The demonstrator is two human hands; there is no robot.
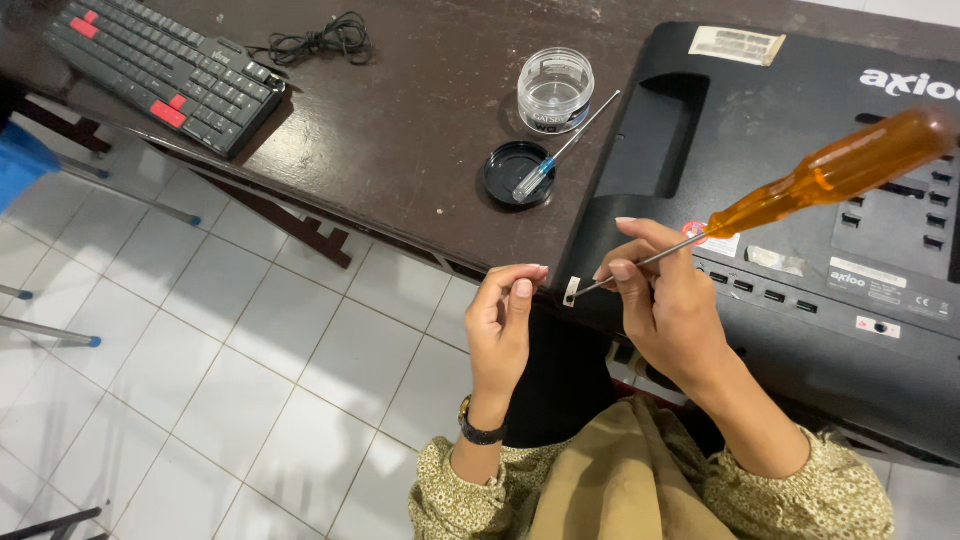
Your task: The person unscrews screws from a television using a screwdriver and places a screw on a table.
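Two hands — two screwdrivers.

Floor: square white tiles with thin grey grout lines, running diagonally across the view; light is even and soft, with faint shadows under the furniture. Desk: dark brown, matte surface with small pale specks, its front edge running from upper left to lower right. Beneath the desk edge, a dark brown wooden brace shows against the tiles. At far left, thin grey metal legs with blue end caps rest on the floor; another dark bar sits at the bottom-left corner. A blue object shows at the left edge, kind unclear.
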